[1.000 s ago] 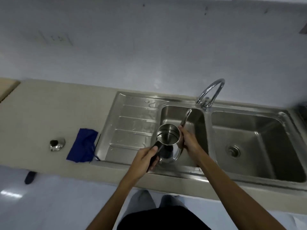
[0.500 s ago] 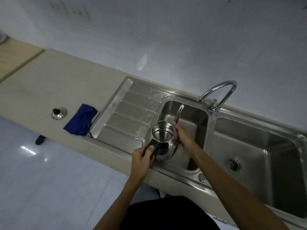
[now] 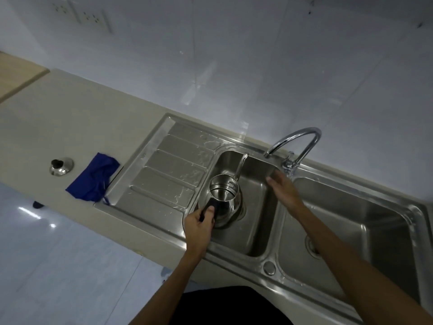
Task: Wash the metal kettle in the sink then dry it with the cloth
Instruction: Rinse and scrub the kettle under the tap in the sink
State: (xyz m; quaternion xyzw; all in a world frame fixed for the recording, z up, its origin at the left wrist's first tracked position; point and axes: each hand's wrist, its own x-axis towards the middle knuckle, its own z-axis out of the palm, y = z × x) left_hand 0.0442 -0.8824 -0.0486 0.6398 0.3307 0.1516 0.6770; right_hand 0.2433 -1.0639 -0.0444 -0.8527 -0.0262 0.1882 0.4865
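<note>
The lidless metal kettle (image 3: pixel 226 198) stands upright in the left basin of the steel sink (image 3: pixel 262 231), its long thin spout pointing away toward the tap. My left hand (image 3: pixel 199 227) grips its black handle at the near side. My right hand (image 3: pixel 282 187) is off the kettle, fingers spread, hovering over the basin just below the curved tap (image 3: pixel 297 146). No water is visibly running. The blue cloth (image 3: pixel 95 178) lies crumpled on the beige counter, left of the draining board. The kettle's lid (image 3: pixel 61 165) sits on the counter further left.
The wet ribbed draining board (image 3: pixel 168 174) lies left of the basin. A second, larger basin (image 3: pixel 356 228) with a drain is on the right. A tiled wall with sockets (image 3: pixel 79 12) runs behind. The counter edge (image 3: pixel 70 207) drops to a pale floor.
My right hand has let go of the kettle's spout side and moved right and up toward the tap. My left hand keeps its hold on the handle. The camera has tilted.
</note>
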